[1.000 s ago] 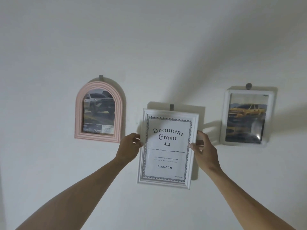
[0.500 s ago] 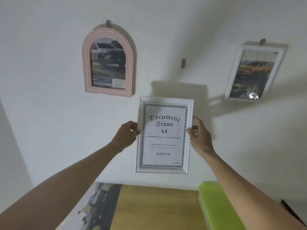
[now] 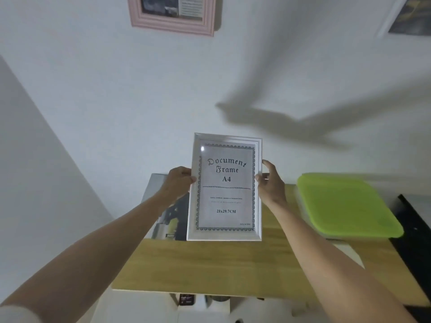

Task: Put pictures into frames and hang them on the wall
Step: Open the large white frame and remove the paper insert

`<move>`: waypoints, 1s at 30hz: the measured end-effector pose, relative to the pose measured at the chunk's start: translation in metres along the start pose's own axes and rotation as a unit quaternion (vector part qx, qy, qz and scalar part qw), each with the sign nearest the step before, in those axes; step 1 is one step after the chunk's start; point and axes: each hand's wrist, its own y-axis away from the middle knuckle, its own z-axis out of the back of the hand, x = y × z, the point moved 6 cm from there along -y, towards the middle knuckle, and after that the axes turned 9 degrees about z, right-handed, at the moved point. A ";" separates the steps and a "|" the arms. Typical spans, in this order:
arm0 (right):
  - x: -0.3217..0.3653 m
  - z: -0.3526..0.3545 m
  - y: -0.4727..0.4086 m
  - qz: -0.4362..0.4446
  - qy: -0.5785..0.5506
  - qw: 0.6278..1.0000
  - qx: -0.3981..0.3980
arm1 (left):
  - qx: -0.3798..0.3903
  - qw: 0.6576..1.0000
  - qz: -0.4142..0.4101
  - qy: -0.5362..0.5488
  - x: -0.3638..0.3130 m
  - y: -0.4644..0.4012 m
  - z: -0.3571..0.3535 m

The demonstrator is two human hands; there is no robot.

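I hold a white document frame [image 3: 225, 187] upright in front of me, above the wooden table [image 3: 210, 264]. Its insert reads "Document Frame A4". My left hand [image 3: 178, 183] grips the frame's left edge and my right hand [image 3: 270, 185] grips its right edge, with the index finger lifted. A printed picture [image 3: 171, 217] lies on the table behind the frame, partly hidden by it. On the wall above, the bottom of a pink frame [image 3: 172, 22] with a picture shows at the top edge, and a corner of a white frame [image 3: 405, 17] shows at top right.
A lime-green lid on a clear box [image 3: 345, 206] sits on the table's right side. A black object [image 3: 417, 229] lies at the far right. A grey panel [image 3: 35, 171] stands on the left. Small items sit on the floor under the table.
The white document frame came off its wall hook and moved down and toward me over the table. My view tilted down, so the hung frames slid to the top edge.
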 end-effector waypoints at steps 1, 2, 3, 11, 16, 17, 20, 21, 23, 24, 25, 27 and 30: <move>-0.003 -0.007 0.007 -0.007 -0.001 1.000 0.006 | 0.002 1.000 0.007 0.002 0.008 0.004 0.001; -0.005 -0.012 0.014 -0.011 -0.001 1.000 0.011 | 0.006 1.000 0.012 0.006 0.016 0.007 0.003; -0.006 -0.019 0.021 -0.017 -0.001 1.000 0.018 | 0.010 1.000 0.012 0.008 0.022 0.010 0.006; 0.030 -0.048 0.040 -0.010 0.029 0.994 0.107 | -0.027 0.999 -0.029 -0.026 0.038 0.022 0.019; 0.104 -0.059 0.033 0.065 -0.032 0.988 0.139 | -0.077 0.986 -0.107 -0.102 0.016 0.036 0.006; 0.114 -0.060 0.030 0.060 -0.039 0.989 0.132 | -0.080 0.983 -0.125 -0.112 0.010 0.042 0.001; 0.133 -0.059 0.023 0.003 -0.057 0.995 0.085 | -0.091 0.971 -0.180 -0.132 -0.002 0.057 -0.016; 0.137 -0.056 0.022 -0.002 -0.046 0.996 0.070 | -0.097 0.965 -0.197 -0.139 -0.005 0.061 -0.022; 0.141 -0.049 0.019 0.006 -0.011 0.999 0.046 | -0.110 0.952 -0.228 -0.170 -0.009 0.068 -0.034; 0.140 -0.045 0.018 0.010 0.005 0.999 0.034 | -0.115 0.946 -0.241 -0.184 -0.012 0.071 -0.041; 0.138 -0.040 0.017 0.014 0.020 1.000 0.020 | -0.114 0.941 -0.251 -0.195 -0.014 0.072 -0.047; 0.133 -0.028 0.014 0.018 0.036 0.999 0.001 | -0.106 0.930 -0.280 -0.214 -0.017 0.073 -0.058; 0.117 -0.014 0.010 0.003 -0.030 0.999 0.024 | -0.116 0.901 -0.336 -0.248 -0.018 0.072 -0.062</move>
